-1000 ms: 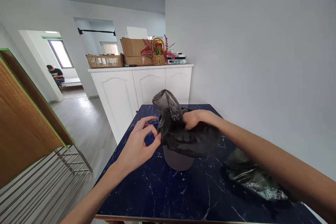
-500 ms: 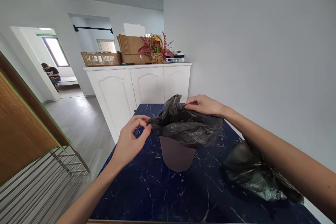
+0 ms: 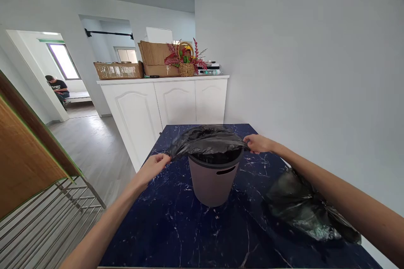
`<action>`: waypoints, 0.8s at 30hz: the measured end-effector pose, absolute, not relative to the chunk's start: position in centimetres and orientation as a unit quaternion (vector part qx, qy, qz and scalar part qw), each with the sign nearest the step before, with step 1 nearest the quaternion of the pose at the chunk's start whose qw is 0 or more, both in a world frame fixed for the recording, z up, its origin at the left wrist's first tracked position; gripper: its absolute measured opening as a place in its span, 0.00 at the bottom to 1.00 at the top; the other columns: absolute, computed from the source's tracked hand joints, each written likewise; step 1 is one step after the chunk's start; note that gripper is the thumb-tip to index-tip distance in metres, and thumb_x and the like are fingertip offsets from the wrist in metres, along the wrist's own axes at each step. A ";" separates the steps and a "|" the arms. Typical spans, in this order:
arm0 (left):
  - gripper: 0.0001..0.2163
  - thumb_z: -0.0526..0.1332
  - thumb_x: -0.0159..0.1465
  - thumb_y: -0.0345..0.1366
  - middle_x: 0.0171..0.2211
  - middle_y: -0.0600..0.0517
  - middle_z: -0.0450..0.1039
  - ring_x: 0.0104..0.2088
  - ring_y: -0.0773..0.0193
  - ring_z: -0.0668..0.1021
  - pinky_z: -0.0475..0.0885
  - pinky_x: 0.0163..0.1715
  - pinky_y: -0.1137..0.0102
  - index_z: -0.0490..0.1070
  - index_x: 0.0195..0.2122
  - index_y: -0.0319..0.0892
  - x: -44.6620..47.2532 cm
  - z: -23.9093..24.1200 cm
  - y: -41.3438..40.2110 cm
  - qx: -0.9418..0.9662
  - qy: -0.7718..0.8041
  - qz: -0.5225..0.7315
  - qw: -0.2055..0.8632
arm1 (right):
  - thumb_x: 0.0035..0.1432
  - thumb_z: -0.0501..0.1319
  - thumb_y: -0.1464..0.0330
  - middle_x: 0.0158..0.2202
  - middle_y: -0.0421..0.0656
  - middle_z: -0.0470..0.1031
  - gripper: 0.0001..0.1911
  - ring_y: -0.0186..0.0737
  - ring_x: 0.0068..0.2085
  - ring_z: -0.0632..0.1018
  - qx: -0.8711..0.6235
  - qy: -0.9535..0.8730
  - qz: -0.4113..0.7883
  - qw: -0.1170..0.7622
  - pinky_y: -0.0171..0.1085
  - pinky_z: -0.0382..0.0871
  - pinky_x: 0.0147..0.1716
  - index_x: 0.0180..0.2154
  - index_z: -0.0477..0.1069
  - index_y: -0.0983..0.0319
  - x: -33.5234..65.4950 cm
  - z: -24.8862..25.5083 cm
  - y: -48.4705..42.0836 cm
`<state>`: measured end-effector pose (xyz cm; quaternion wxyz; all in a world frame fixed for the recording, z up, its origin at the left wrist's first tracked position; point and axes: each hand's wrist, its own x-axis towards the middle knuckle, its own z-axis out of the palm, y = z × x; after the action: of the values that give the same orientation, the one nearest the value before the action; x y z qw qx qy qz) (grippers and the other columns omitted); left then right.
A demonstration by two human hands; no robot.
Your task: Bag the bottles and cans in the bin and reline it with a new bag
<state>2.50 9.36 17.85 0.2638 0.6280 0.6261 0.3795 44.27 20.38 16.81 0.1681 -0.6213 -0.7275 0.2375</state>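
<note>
A small grey bin [image 3: 213,183] with a dark rim stands in the middle of a dark blue marble table [image 3: 176,235]. A black plastic bag [image 3: 205,138] is stretched wide over the bin's mouth. My left hand [image 3: 154,166] pinches the bag's left edge, out beyond the bin's left side. My right hand [image 3: 257,143] pinches the bag's right edge, just past the rim. Both hands are closed on the plastic and pull it apart.
A second crumpled black bag [image 3: 303,210] lies on the table under my right forearm. A white cabinet [image 3: 164,101] with cardboard boxes and a flower basket [image 3: 186,65] stands behind. A metal rack [image 3: 47,218] is at the left. A person [image 3: 57,88] sits in the far room.
The bag was bunched above the bin; both hands have moved apart and down, spreading it open over the bin's mouth. The bin's rim and handle slot now show.
</note>
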 end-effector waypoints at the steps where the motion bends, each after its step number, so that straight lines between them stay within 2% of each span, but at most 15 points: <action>1: 0.20 0.66 0.56 0.58 0.28 0.50 0.77 0.33 0.52 0.80 0.71 0.30 0.66 0.68 0.25 0.46 2.2 17.6 9.4 0.634 0.628 0.362 0.271 | 0.48 0.68 0.71 0.19 0.40 0.77 0.05 0.43 0.23 0.78 -0.616 -0.734 0.237 0.161 0.38 0.71 0.26 0.32 0.79 0.59 44.4 16.8 20.0; 3: 0.19 0.68 0.55 0.56 0.30 0.49 0.78 0.34 0.52 0.81 0.71 0.29 0.66 0.71 0.29 0.46 2.0 17.3 9.1 0.640 0.632 0.340 0.275 | 0.49 0.70 0.70 0.27 0.43 0.82 0.08 0.46 0.29 0.82 -0.604 -0.745 0.219 0.177 0.40 0.75 0.31 0.35 0.79 0.58 44.9 17.4 19.2; 5: 0.19 0.67 0.58 0.56 0.39 0.45 0.80 0.40 0.50 0.82 0.71 0.29 0.66 0.73 0.39 0.45 2.2 17.5 8.7 0.642 0.634 0.371 0.223 | 0.56 0.68 0.64 0.41 0.48 0.85 0.14 0.49 0.41 0.84 -0.592 -0.752 0.184 0.224 0.43 0.78 0.41 0.46 0.79 0.58 45.3 18.6 18.3; 7: 0.21 0.63 0.65 0.55 0.50 0.42 0.79 0.49 0.49 0.80 0.70 0.30 0.67 0.72 0.50 0.45 2.8 18.0 8.2 0.652 0.613 0.424 0.141 | 0.66 0.62 0.57 0.55 0.49 0.82 0.21 0.49 0.52 0.82 -0.555 -0.764 0.177 0.277 0.45 0.77 0.51 0.58 0.74 0.56 45.5 19.9 17.2; 9: 0.20 0.58 0.71 0.54 0.55 0.43 0.77 0.53 0.50 0.79 0.70 0.31 0.67 0.69 0.56 0.47 3.7 18.7 7.7 0.683 0.575 0.437 0.104 | 0.70 0.58 0.50 0.60 0.48 0.78 0.25 0.48 0.57 0.80 -0.495 -0.783 0.224 0.303 0.45 0.75 0.57 0.63 0.70 0.53 45.3 20.9 16.1; 11: 0.19 0.56 0.73 0.54 0.52 0.46 0.79 0.48 0.52 0.80 0.69 0.31 0.67 0.70 0.56 0.49 4.6 19.4 7.1 0.724 0.549 0.397 0.126 | 0.68 0.62 0.46 0.58 0.48 0.79 0.29 0.49 0.57 0.79 -0.451 -0.792 0.278 0.303 0.47 0.76 0.56 0.62 0.71 0.52 44.9 21.3 14.9; 14: 0.15 0.60 0.72 0.54 0.40 0.51 0.79 0.38 0.57 0.79 0.68 0.32 0.66 0.73 0.46 0.48 5.3 19.9 6.2 0.771 0.521 0.340 0.138 | 0.61 0.68 0.44 0.47 0.47 0.80 0.30 0.47 0.48 0.80 -0.445 -0.788 0.309 0.294 0.46 0.76 0.48 0.55 0.75 0.55 44.4 21.2 13.4; 16: 0.12 0.62 0.71 0.49 0.36 0.53 0.76 0.35 0.60 0.77 0.69 0.35 0.66 0.70 0.38 0.47 5.5 19.8 5.5 0.801 0.478 0.335 0.133 | 0.61 0.68 0.44 0.41 0.43 0.79 0.25 0.44 0.41 0.79 -0.429 -0.789 0.327 0.294 0.43 0.74 0.42 0.48 0.76 0.56 44.4 21.0 12.4; 18: 0.08 0.62 0.70 0.40 0.34 0.54 0.73 0.34 0.61 0.75 0.68 0.37 0.66 0.66 0.34 0.46 5.3 19.4 4.9 0.832 0.418 0.350 0.108 | 0.63 0.68 0.46 0.39 0.42 0.77 0.21 0.42 0.40 0.77 -0.409 -0.799 0.319 0.303 0.41 0.72 0.39 0.41 0.73 0.56 44.6 20.6 11.1; 21: 0.08 0.59 0.68 0.27 0.32 0.54 0.70 0.34 0.61 0.71 0.66 0.38 0.65 0.63 0.33 0.46 4.9 18.1 4.1 0.876 0.334 0.347 -0.005 | 0.67 0.66 0.56 0.38 0.41 0.74 0.12 0.42 0.39 0.76 -0.402 -0.823 0.201 0.346 0.40 0.71 0.39 0.38 0.67 0.55 45.1 19.5 8.8; 24: 0.11 0.55 0.67 0.21 0.32 0.53 0.70 0.34 0.59 0.70 0.66 0.40 0.62 0.64 0.34 0.46 4.3 16.0 4.1 0.902 0.286 0.294 -0.133 | 0.68 0.60 0.68 0.37 0.41 0.73 0.04 0.43 0.36 0.74 -0.385 -0.854 0.044 0.347 0.40 0.69 0.36 0.40 0.64 0.54 45.3 17.2 6.8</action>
<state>4.34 4.11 15.97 -0.1332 0.9025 0.2857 0.2936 45.27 6.79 17.16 0.3469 -0.3850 -0.8541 0.0445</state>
